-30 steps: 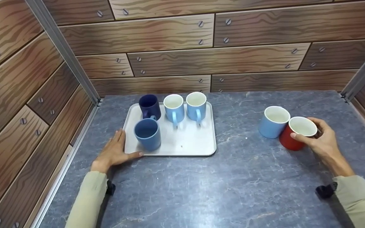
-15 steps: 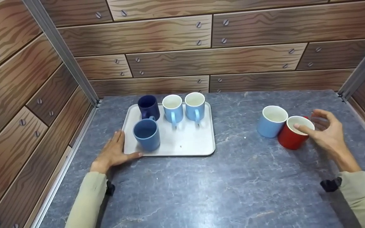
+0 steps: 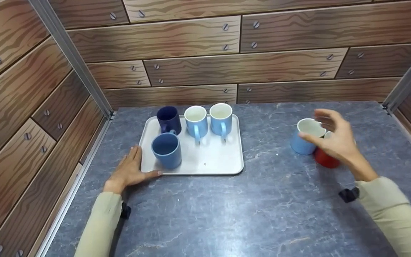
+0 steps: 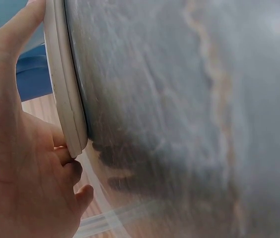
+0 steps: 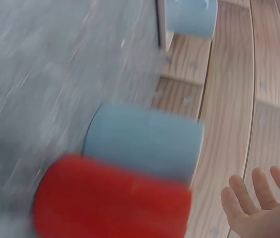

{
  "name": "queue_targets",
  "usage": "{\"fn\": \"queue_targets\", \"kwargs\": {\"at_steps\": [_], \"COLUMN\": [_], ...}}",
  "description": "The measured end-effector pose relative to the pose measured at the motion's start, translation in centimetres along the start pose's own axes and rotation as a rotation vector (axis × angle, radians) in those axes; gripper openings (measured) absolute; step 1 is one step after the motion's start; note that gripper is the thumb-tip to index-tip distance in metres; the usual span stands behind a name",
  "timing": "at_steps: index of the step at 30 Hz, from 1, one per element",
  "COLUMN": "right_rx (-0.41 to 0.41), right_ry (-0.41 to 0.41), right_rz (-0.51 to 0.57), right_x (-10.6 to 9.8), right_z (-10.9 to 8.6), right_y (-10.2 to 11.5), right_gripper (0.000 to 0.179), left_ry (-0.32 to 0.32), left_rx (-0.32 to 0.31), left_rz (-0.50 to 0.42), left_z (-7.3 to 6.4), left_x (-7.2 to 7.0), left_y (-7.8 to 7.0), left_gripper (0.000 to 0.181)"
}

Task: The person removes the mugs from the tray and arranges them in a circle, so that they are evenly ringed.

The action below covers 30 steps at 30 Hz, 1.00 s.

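Note:
My left hand (image 3: 130,170) lies spread at the near left corner of a white tray (image 3: 211,162), thumb along its front edge and fingers against its left side. On the tray stand a medium-blue mug (image 3: 167,151), a dark navy mug (image 3: 169,120) and two light-blue mugs with white insides (image 3: 196,123) (image 3: 221,119). My right hand (image 3: 335,137) hovers over the right-hand mugs, fingers parted and holding nothing. Beneath it a red mug (image 3: 326,159) is partly hidden, close beside another light-blue mug (image 3: 302,144). In the right wrist view both the red mug (image 5: 115,201) and light-blue mug (image 5: 142,141) show, apart from my fingers (image 5: 244,193).
The grey marbled tabletop (image 3: 205,214) spreads between the tray and the right-hand mugs. Wood-patterned panels (image 3: 191,39) rise at the back, left and right, joined by metal corner posts (image 3: 73,57).
My right hand has let go of the red mug, lifted off it and moved left over the light-blue mug. The left hand, tray and mugs stay where they were.

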State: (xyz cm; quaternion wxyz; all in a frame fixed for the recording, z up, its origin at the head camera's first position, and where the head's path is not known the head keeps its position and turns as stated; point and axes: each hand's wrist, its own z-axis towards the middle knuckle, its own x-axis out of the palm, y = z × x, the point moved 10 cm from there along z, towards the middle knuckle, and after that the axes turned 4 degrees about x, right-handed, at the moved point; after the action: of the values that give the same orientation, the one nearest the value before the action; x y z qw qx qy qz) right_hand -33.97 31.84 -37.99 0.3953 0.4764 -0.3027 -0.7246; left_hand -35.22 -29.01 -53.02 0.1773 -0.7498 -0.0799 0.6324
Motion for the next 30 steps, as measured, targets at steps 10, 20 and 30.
{"fn": "queue_targets", "kwargs": {"at_steps": [10, 20, 30], "right_rx": [-0.066, -0.118, -0.127], "right_ry": [0.165, 0.285, 0.381], "right_rz": [0.051, 0.131, 0.18], "right_x": [7.6, 16.1, 22.5], "right_z": [1.1, 1.8, 1.2], "right_y": [4.7, 8.1, 10.9], "right_gripper": [0.079, 0.083, 0.087], "left_ry": [-0.002, -0.006, -0.004], "left_rx": [0.014, -0.019, -0.026], "left_rz": [0.006, -0.073, -0.088], "left_z": [0.3, -0.3, 0.1], "left_x": [-0.2, 0.3, 0.1], "left_y": [-0.2, 0.6, 0.1], "left_gripper": [0.142, 0.145, 0.145]}}
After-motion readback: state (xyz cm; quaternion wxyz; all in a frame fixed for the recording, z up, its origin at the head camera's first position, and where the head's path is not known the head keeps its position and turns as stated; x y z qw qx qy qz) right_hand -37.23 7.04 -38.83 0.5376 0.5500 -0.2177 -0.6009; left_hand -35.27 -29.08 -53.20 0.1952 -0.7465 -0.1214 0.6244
